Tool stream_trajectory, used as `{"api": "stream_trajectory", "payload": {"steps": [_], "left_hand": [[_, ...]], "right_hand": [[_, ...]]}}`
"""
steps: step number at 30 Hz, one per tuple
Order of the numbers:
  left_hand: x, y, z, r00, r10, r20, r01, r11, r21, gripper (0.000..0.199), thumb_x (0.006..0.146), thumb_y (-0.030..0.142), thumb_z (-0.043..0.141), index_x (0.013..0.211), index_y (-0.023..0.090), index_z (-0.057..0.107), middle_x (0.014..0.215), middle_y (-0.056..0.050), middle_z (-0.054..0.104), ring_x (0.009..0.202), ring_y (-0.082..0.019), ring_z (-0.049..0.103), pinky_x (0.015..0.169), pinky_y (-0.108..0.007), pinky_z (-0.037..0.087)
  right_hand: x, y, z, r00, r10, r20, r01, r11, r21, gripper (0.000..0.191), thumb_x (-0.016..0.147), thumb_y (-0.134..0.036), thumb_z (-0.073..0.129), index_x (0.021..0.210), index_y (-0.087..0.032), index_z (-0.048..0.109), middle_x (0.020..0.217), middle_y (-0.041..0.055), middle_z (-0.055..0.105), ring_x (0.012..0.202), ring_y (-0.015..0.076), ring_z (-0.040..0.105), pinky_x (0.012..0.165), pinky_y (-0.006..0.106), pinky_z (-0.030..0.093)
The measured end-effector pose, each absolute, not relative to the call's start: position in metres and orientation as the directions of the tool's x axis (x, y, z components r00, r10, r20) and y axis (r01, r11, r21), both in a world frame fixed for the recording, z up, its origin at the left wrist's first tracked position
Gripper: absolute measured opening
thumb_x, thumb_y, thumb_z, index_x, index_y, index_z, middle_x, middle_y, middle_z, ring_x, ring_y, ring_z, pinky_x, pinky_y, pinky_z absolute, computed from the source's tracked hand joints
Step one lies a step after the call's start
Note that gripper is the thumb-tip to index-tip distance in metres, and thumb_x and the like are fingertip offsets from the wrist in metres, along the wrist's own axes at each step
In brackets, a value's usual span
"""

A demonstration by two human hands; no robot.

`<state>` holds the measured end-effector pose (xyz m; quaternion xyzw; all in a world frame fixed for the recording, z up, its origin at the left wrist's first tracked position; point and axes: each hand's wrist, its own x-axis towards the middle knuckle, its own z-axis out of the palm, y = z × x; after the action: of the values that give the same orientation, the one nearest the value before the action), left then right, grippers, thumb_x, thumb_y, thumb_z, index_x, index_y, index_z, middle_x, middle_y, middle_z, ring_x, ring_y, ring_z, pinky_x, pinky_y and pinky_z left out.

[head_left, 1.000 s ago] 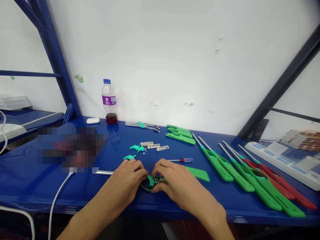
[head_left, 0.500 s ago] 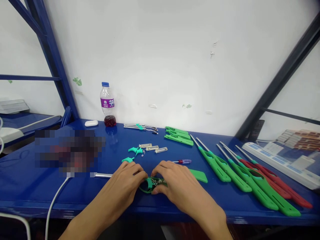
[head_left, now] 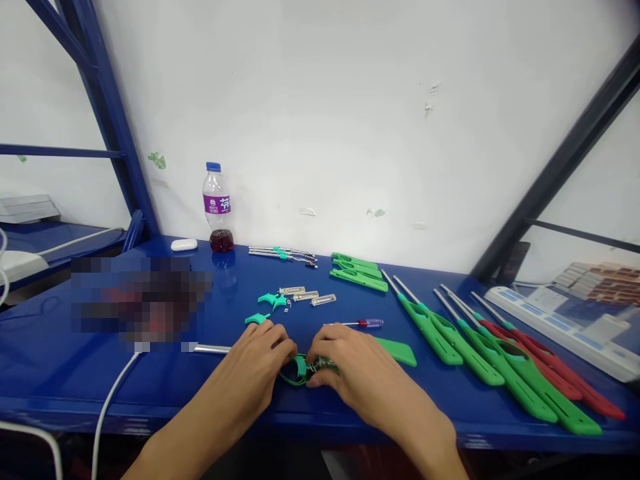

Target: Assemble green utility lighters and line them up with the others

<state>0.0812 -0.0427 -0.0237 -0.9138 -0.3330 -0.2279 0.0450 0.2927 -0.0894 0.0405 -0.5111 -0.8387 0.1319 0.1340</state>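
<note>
Near the front edge of the blue table lies an open green stick lighter, with its teal trigger (head_left: 301,367) and thin wires showing. My left hand (head_left: 260,357) is closed around its front part, and the metal tube (head_left: 213,349) sticks out to the left. The fingers of my right hand (head_left: 353,360) pinch the casing by the wires, hiding much of the inside. A green handle end (head_left: 397,351) shows beyond the right hand. Just past the hands are loose teal triggers (head_left: 257,319), several clear fuel tanks (head_left: 306,296) and a screwdriver (head_left: 370,323).
Green casing halves (head_left: 359,275) and metal tubes with wires (head_left: 280,253) lie at the back. Several green and red stick lighters (head_left: 480,353) and a white power strip (head_left: 560,330) occupy the right. A drink bottle (head_left: 218,207), white case (head_left: 184,245) and white cable (head_left: 107,400) are on the left.
Both hands keep their hold on the lighter and have shifted very slightly right. The right fingers have moved a little over the wires. The view has moved slightly.
</note>
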Motion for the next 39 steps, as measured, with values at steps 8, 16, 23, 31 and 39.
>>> {"api": "stream_trajectory", "payload": {"steps": [8, 16, 23, 31, 39], "left_hand": [[0.078, -0.041, -0.025, 0.677, 0.602, 0.424, 0.618, -0.778, 0.117, 0.037, 0.095, -0.006, 0.043, 0.097, 0.020, 0.069, 0.095, -0.005, 0.068, 0.087, -0.024, 0.061, 0.080, -0.039, 0.044], [0.076, -0.044, -0.020, 0.705, 0.575, 0.416, 0.610, -0.790, 0.060, 0.037, 0.092, -0.009, 0.047, 0.098, 0.019, 0.070, 0.096, -0.004, 0.070, 0.090, -0.024, 0.062, 0.082, -0.040, 0.041], [0.075, -0.044, -0.019, 0.702, 0.554, 0.446, 0.595, -0.802, 0.059, 0.038, 0.094, -0.008, 0.044, 0.097, 0.021, 0.069, 0.097, -0.004, 0.070, 0.088, -0.023, 0.060, 0.081, -0.039, 0.040], [0.074, -0.040, -0.027, 0.685, 0.598, 0.417, 0.601, -0.787, 0.141, 0.044, 0.089, -0.012, 0.041, 0.100, 0.021, 0.069, 0.098, -0.003, 0.071, 0.090, -0.024, 0.060, 0.087, -0.041, 0.041], [0.078, -0.043, -0.025, 0.672, 0.616, 0.410, 0.619, -0.772, 0.144, 0.044, 0.088, -0.012, 0.044, 0.100, 0.020, 0.071, 0.097, -0.005, 0.070, 0.091, -0.025, 0.061, 0.086, -0.042, 0.044]], "right_hand": [[0.291, -0.090, 0.040, -0.433, 0.895, 0.105, 0.864, 0.446, -0.234, 0.015, 0.091, -0.021, 0.082, 0.105, -0.024, 0.077, 0.107, 0.0012, 0.075, 0.099, 0.0260, 0.070, 0.079, 0.036, 0.047], [0.290, -0.092, 0.040, -0.479, 0.874, 0.084, 0.825, 0.481, -0.298, 0.013, 0.099, -0.015, 0.069, 0.103, -0.020, 0.080, 0.110, 0.0036, 0.076, 0.101, 0.0232, 0.071, 0.089, 0.032, 0.051], [0.288, -0.097, 0.043, -0.468, 0.882, 0.060, 0.838, 0.464, -0.287, 0.020, 0.101, -0.016, 0.064, 0.106, -0.023, 0.082, 0.119, 0.0068, 0.075, 0.112, 0.0259, 0.069, 0.105, 0.037, 0.049], [0.392, -0.095, 0.045, -0.036, 0.999, -0.003, 0.951, 0.033, -0.308, 0.034, 0.094, -0.030, 0.072, 0.126, -0.022, 0.075, 0.129, 0.0123, 0.074, 0.123, 0.0344, 0.066, 0.107, 0.048, 0.049], [0.406, -0.071, 0.026, -0.043, 0.992, -0.120, 0.867, -0.022, -0.498, 0.025, 0.082, -0.032, 0.080, 0.103, -0.020, 0.075, 0.102, 0.0069, 0.075, 0.096, 0.0233, 0.071, 0.081, 0.030, 0.056]]}}
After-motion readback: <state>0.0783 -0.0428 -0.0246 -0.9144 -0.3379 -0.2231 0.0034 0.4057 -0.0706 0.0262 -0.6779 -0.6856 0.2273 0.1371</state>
